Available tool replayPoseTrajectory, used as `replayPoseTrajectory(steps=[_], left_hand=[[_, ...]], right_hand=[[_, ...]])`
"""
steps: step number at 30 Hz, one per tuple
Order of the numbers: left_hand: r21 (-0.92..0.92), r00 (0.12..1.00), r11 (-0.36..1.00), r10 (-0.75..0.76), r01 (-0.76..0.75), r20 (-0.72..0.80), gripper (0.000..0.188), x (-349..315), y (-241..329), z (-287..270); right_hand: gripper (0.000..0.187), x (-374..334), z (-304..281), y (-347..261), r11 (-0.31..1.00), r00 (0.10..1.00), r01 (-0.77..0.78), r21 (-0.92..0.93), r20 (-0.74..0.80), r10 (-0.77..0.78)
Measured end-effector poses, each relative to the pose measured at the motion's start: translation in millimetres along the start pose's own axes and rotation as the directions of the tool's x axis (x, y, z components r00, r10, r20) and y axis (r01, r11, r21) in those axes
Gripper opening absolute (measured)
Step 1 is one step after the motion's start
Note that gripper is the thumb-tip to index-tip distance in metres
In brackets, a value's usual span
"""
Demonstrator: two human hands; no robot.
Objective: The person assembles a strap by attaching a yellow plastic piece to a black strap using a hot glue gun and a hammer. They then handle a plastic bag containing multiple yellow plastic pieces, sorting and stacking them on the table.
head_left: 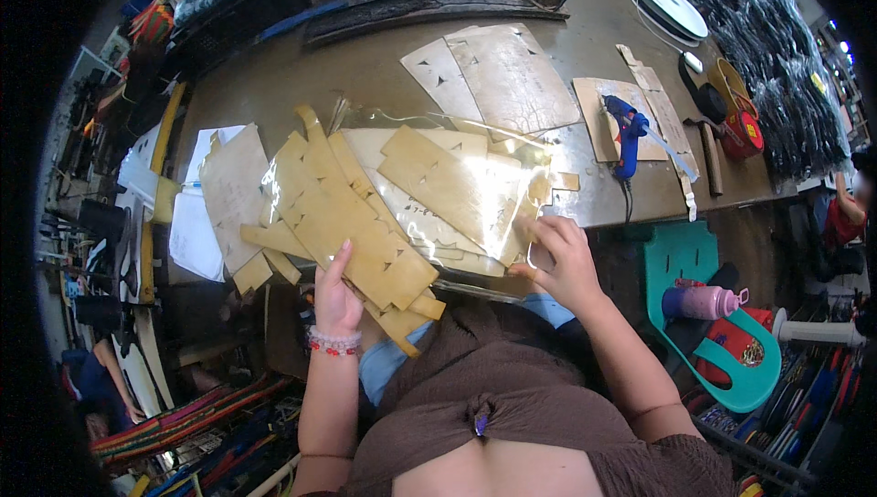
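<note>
My left hand (336,303) is closed on the near edge of several tan card templates (354,227), thumb on top, fingers hidden below. These pieces have small dark notches and stick out past the table edge. Beside them lies a clear plastic sheet or bag (498,218) with strong glare; more tan templates (437,182) show through it, and I cannot tell whether they are inside or under. My right hand (565,264) pinches the plastic's near right edge between thumb and fingers.
Farther back lie pale card templates (512,81). To the right are a blue glue gun (626,136) on card, a hammer (711,159), a red tape roll (742,134) and a white spool (670,8). A green chair (681,255) holds a pink bottle (708,302). White papers (195,241) lie left.
</note>
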State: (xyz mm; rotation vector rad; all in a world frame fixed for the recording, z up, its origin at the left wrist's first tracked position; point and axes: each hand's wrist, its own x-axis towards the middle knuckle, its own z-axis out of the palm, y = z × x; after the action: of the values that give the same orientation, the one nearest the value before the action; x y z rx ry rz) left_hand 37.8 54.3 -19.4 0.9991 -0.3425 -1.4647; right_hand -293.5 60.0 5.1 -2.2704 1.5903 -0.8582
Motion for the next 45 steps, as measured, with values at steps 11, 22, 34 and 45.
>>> replayPoseTrajectory(steps=[11,22,34,45], left_hand=[[-0.033,1.000,0.999,-0.008,0.008,0.012,0.043,2,0,-3],[0.041,0.999,0.999,0.003,-0.005,0.053,0.046,2,2,-2],[-0.055,0.994,0.998,-0.036,0.041,0.099,0.058,-8,4,-6],[-0.004,1.000,1.000,-0.003,0.003,0.023,0.053,-5,-4,-12]], right_hand=[[0.093,-7,-33,0,0.976,0.979,-0.165,0.140,0.141,0.145],[0.021,-89,-139,89,0.600,0.794,-0.551,0.580,0.143,0.591],[0.025,-45,-198,20,0.600,0.848,-0.179,0.780,-0.186,0.496],[0.033,38,34,-115,0.880,0.975,-0.116,0.461,0.224,0.011]])
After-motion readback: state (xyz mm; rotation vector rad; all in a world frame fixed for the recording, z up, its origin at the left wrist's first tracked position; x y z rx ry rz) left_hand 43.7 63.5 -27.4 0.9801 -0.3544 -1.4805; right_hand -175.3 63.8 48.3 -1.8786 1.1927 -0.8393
